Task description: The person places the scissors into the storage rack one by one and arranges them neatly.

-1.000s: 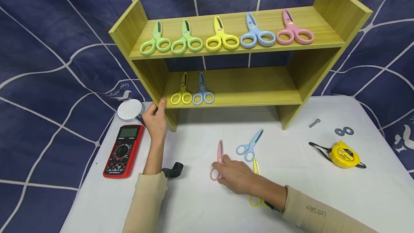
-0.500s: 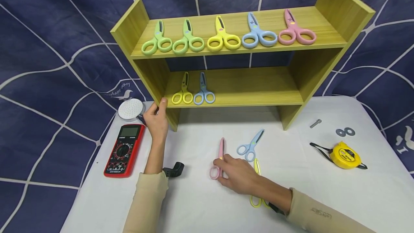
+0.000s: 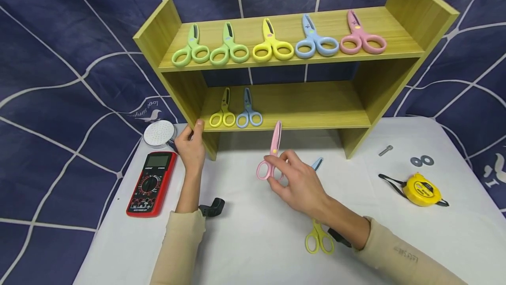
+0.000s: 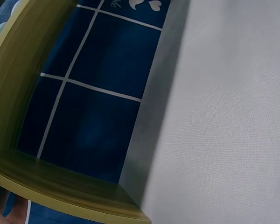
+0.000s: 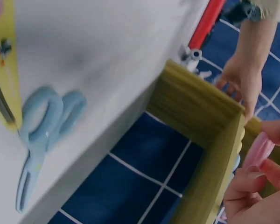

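Observation:
My right hand (image 3: 302, 184) pinches the pink scissors (image 3: 275, 142) by a handle loop, blades pointing up toward the shelf, above the table. In the right wrist view the pink handle (image 5: 260, 149) shows between thumb and fingers. My left hand (image 3: 191, 146) holds the left side of the wooden shelf (image 3: 308, 120), thumb at the lower board's front edge. Blue scissors (image 5: 37, 135) lie on the table, mostly hidden by my right hand in the head view. Yellow scissors (image 3: 318, 237) lie partly under my right forearm.
The upper board carries several scissors, with pink scissors (image 3: 360, 39) at the right end. On the lower board are yellow scissors (image 3: 223, 111) and blue scissors (image 3: 247, 111). A multimeter (image 3: 151, 184) and shower head (image 3: 159, 133) lie left; a tape measure (image 3: 421, 189), bolt (image 3: 385, 150) and washers (image 3: 421, 161) right.
My right hand has lifted the pink scissors off the table and moved them up toward the lower board. My left hand has stayed on the shelf's side.

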Demonstrator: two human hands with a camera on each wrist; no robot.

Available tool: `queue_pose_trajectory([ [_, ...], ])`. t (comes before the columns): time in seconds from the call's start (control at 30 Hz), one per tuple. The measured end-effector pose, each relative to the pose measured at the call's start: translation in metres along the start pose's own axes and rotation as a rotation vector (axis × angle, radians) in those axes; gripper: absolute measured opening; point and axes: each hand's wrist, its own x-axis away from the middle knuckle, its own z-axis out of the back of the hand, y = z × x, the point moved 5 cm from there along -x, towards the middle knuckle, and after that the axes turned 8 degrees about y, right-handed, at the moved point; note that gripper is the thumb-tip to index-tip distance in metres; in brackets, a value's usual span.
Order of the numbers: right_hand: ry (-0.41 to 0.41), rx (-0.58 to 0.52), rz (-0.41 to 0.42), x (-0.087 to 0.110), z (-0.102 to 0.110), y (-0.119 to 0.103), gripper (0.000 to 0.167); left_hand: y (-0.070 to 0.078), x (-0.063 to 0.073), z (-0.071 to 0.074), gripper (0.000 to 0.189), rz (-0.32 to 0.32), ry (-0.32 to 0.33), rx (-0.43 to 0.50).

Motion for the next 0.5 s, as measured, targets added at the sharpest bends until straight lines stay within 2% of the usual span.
queue_pose_trajectory([
  [0.2, 0.044, 0.047, -0.106, -0.010, 0.011, 0.008, 0.048, -0.030, -0.011, 0.001, 0.025, 0.002, 0.010, 0.003],
  [0.33, 0.095, 0.041, -0.125, -0.018, 0.017, 0.011, 0.046, -0.035, -0.013, 0.001, 0.025, -0.006, 0.014, 0.004],
  [0.5, 0.145, 0.030, -0.109, -0.030, 0.023, 0.017, 0.047, -0.037, -0.012, 0.001, 0.028, -0.026, 0.003, 0.024],
])
